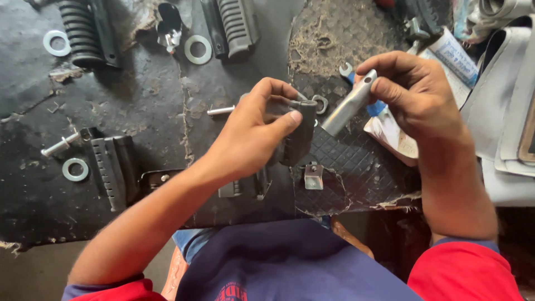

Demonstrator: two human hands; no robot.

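Note:
My left hand (pixel 253 134) grips a black rubber footrest piece (pixel 298 139) with a metal ring end, held above the dark mat. My right hand (pixel 415 95) pinches a short silver metal tube (pixel 348 106) by its upper end, the tube slanting down toward the black piece and almost touching it. A small metal bracket (pixel 314 176) lies on the mat just below both hands.
On the worn black mat (pixel 139 111) lie ribbed black footrests (pixel 237 25), another footrest (pixel 114 170), flat washers (pixel 198 49), a bolt (pixel 60 145) and a pin (pixel 221 110). A spanner (pixel 346 71) and papers (pixel 454 56) sit at the right.

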